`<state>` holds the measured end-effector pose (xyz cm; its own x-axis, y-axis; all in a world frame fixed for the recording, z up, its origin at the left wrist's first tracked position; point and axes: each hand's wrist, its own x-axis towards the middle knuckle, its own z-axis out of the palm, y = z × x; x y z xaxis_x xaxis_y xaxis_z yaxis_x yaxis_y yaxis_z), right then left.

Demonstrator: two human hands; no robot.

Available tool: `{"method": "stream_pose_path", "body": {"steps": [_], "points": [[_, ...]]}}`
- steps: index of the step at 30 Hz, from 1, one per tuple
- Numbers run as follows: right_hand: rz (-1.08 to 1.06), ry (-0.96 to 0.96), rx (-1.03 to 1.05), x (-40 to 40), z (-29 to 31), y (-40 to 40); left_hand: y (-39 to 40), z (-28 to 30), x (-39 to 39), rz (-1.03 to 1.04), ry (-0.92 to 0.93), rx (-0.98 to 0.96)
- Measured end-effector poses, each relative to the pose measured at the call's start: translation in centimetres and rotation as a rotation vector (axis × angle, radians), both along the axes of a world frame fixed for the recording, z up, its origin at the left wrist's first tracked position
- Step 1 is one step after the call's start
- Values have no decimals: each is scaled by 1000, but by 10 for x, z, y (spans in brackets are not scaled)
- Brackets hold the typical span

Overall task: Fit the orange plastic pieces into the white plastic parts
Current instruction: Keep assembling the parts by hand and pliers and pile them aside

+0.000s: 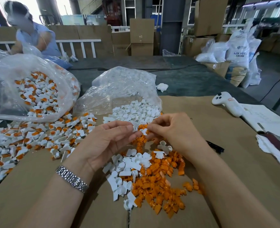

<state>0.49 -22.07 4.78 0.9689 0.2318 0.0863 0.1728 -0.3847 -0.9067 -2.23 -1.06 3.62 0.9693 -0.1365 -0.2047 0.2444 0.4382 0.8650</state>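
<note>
- Left hand (109, 142) pinches a white part (134, 128) at its fingertips.
- Right hand (172, 130), at 3 o'clock, pinches another white piece (144, 131), touching.
- Orange pieces (159, 186) lie at 6 o'clock.

- My left hand (108, 142) is bare: no glove, no ring that I can make out.
- On my left wrist I wear a silver metal watch bracelet (72, 178), built of several rows of small polished links with a plain clasp section; the watch face is not in view.
- My right hand (174, 132) is bare as well, with nothing on its wrist.
- Both forearms are uncovered to the frame's lower edge; no sleeve shows on either.
</note>
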Motion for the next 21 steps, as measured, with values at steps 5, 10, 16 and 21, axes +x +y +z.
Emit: {"method": "stream_pose_path", "body": {"steps": [5, 10, 16, 21], "points": [[45, -80, 73, -7, 6, 2, -1, 0, -1, -41, -75, -45], [87, -198, 65, -13, 9, 7, -1, -1, -3, -18, -88, -79], [130, -276, -36, -14, 11, 7, -4, 0, -5, -30, -190, 32], [116, -350, -131, -16, 11, 7, -8, 3, -13, 48, -325, 301]]}}
